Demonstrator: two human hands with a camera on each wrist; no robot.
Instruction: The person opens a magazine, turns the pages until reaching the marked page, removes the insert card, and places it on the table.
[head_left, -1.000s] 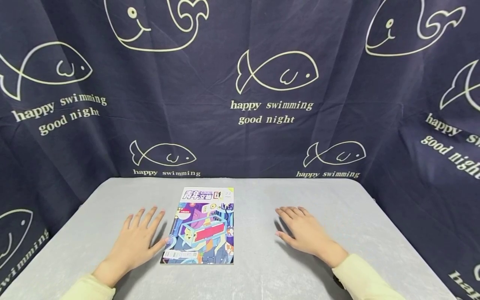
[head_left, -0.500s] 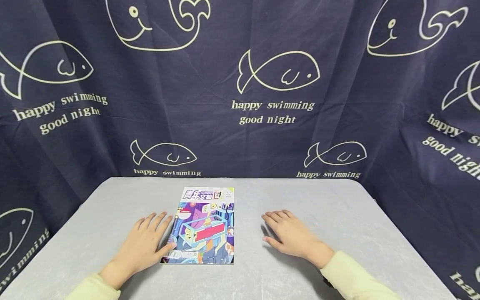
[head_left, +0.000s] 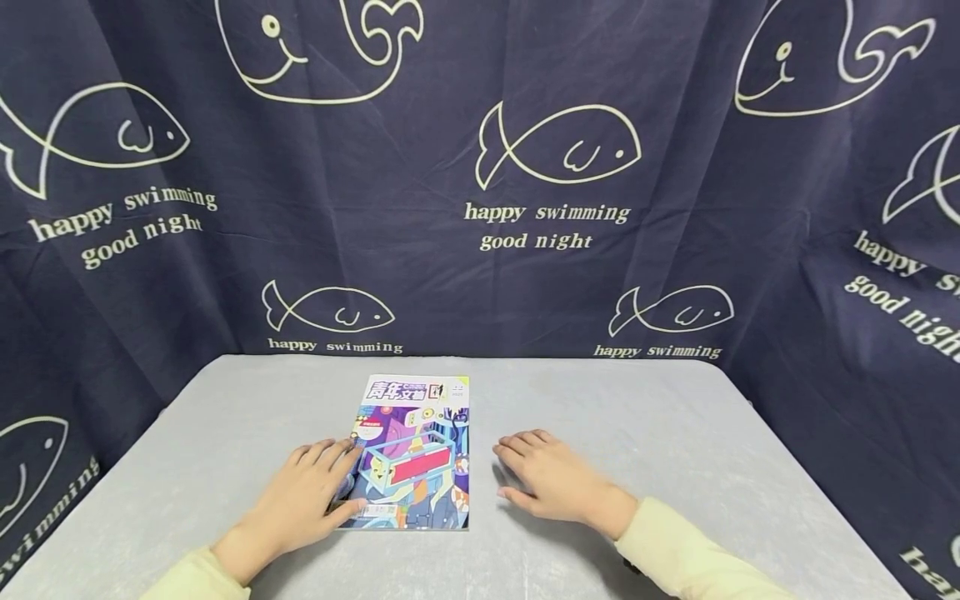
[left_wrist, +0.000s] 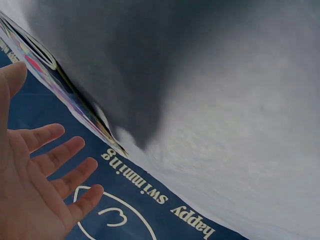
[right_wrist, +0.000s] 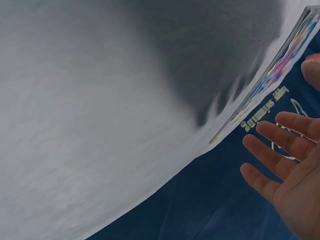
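Observation:
A magazine [head_left: 416,454] with a colourful purple and blue cover lies flat on the grey table, left of centre. My left hand [head_left: 300,500] hovers over its left edge, fingers spread, and hides the lower left of the cover in the head view. That hand [left_wrist: 42,190] appears relaxed in the left wrist view, with the magazine's edge [left_wrist: 75,102] beside it. To the right of the magazine, my right hand [head_left: 558,483] is held palm down, apart from it. The right wrist view shows this hand [right_wrist: 295,175] with loose fingers and nothing held.
The grey table [head_left: 637,417] reaches back to a dark blue curtain [head_left: 555,275] printed with white fish and lettering. The curtain also hangs along both sides. Pale yellow sleeves [head_left: 690,554] cover both forearms.
My left hand has moved right, from beside the magazine to over its left edge. My right hand has come left, nearer the magazine. The magazine stays in place.

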